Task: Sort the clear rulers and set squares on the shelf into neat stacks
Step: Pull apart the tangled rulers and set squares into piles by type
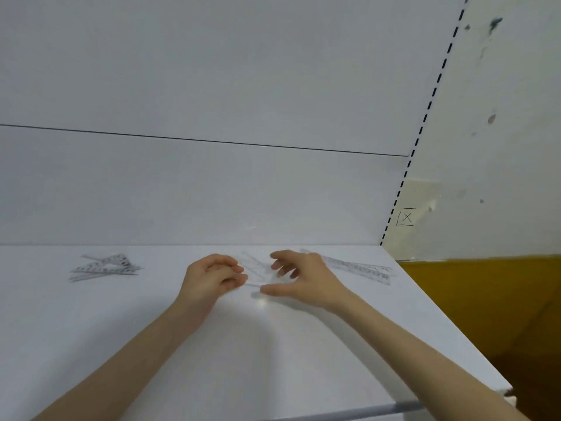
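On the white shelf [273,344] a loose pile of clear set squares and rulers [104,266] lies at the back left. Another stack of clear rulers [361,268] lies at the back right. Between my hands sits a blurred clear plastic piece, probably a set square [258,268]. My left hand [212,276] pinches its left edge with curled fingers. My right hand [299,276] hovers over its right side, fingers spread and bent, thumb low near the shelf. Whether the right fingers touch the piece is unclear.
The shelf's white back panel [212,192] rises right behind the piles. A perforated upright [425,117] marks the shelf's right end, with a stained wall and a yellow-brown surface [473,299] beyond. The shelf's front edge [364,411] runs below my forearms.
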`<state>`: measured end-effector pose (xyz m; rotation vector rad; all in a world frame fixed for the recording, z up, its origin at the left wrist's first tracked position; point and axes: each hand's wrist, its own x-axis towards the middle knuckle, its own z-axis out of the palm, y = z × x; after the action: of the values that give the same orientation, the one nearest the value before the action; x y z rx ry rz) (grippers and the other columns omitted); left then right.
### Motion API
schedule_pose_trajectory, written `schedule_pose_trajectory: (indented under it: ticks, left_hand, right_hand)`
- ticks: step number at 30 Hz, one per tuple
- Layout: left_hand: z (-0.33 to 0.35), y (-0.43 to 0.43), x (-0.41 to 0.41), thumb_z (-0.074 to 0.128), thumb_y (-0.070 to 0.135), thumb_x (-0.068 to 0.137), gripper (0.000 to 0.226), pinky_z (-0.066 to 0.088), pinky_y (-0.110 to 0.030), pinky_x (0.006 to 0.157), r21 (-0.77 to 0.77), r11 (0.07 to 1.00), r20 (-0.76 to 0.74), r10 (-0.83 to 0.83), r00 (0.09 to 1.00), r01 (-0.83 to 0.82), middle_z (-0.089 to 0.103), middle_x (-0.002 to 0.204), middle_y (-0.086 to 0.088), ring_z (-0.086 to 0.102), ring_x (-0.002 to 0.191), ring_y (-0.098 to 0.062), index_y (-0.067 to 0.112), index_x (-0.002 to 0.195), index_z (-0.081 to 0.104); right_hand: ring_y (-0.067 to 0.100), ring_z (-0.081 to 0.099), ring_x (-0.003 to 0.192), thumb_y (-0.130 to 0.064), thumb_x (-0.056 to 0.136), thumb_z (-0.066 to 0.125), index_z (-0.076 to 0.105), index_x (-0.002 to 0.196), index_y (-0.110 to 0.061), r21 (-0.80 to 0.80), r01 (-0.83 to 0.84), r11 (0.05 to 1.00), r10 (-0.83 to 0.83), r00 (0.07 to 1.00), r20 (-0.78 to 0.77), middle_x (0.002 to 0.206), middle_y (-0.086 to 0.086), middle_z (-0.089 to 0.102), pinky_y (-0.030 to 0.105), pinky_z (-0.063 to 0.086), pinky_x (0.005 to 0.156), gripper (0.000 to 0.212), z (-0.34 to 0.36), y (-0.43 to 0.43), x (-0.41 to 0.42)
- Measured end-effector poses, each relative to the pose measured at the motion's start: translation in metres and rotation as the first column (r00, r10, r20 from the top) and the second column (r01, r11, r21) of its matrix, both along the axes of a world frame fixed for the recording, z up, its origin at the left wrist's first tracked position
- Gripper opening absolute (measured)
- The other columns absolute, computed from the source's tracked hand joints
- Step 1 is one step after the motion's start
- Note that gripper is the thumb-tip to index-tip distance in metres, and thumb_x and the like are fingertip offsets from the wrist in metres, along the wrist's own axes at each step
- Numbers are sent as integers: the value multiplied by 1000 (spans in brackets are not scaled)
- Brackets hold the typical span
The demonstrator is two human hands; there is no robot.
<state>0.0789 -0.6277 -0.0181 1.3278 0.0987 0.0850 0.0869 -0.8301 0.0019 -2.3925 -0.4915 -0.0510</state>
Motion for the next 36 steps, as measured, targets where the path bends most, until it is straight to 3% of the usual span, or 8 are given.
schedule_pose_trajectory:
  ticks: [3, 6, 12, 16, 25, 29, 36]
  left_hand:
    - [-4, 6, -7, 54, -17, 82, 15, 60, -28, 67, 2, 1000, 7, 13, 1000, -13, 64, 77, -21, 67, 64, -26, -4, 80, 61]
    - [-7, 21, -13, 54, -16, 84, 14, 60, -29, 65, 28, 999, 7, 37, 999, -37, 64, 80, -22, 67, 67, -26, -4, 81, 61]
    - [-14, 67, -24, 54, -15, 84, 18, 59, -26, 58, 235, 953, 37, 189, 981, -192, 59, 92, -21, 62, 78, -26, 0, 79, 64]
    - [-13, 96, -37, 53, -15, 84, 21, 58, -26, 56, 276, 926, 51, 255, 966, -259, 61, 92, -21, 64, 73, -24, 1, 77, 63]
    - [-8, 129, -60, 49, -15, 85, 25, 56, -26, 56, 316, 897, 80, 298, 951, -308, 64, 86, -19, 63, 71, -23, 2, 75, 64]
    - [-5, 142, -65, 51, -12, 85, 21, 57, -28, 58, 380, 870, 98, 300, 949, -314, 65, 92, -21, 65, 75, -24, 1, 78, 66]
    - [4, 199, -85, 55, -4, 85, 21, 58, -38, 70, 510, 808, 99, 284, 954, -294, 68, 94, -12, 67, 83, -24, 10, 78, 68]
  right_hand:
    - [9, 63, 98, -52, 73, 76, 57, 128, -24, -171, -10, 985, 28, 994, 104, 106, -11, 69, 30, 48, 91, 64, -6, 35, -1]
    - [13, 64, 97, -44, 78, 74, 60, 125, -21, -154, -2, 988, 19, 995, 103, 103, -9, 70, 33, 47, 92, 54, -13, 48, 6]
    - [19, 58, 106, -37, 78, 73, 69, 111, -22, -194, 110, 975, -99, 993, 69, 107, -4, 68, 34, 48, 88, 36, -14, 69, 45]
    - [18, 53, 119, -34, 79, 75, 66, 120, -18, -198, 94, 976, -101, 995, -26, 127, 0, 60, 31, 45, 94, 45, -20, 79, 70]
    - [18, 58, 111, -31, 73, 68, 68, 115, -21, -199, 117, 973, -132, 989, -61, 115, -4, 64, 31, 49, 91, 43, -22, 83, 68]
    - [20, 48, 123, -40, 68, 65, 60, 123, -23, -223, 111, 968, -109, 994, 21, 127, -4, 57, 29, 41, 85, 58, -17, 89, 54]
    - [18, 39, 129, -32, 83, 64, 56, 130, -23, -281, 23, 959, 39, 976, 214, 139, -7, 50, 29, 37, 96, 49, 3, 145, 12]
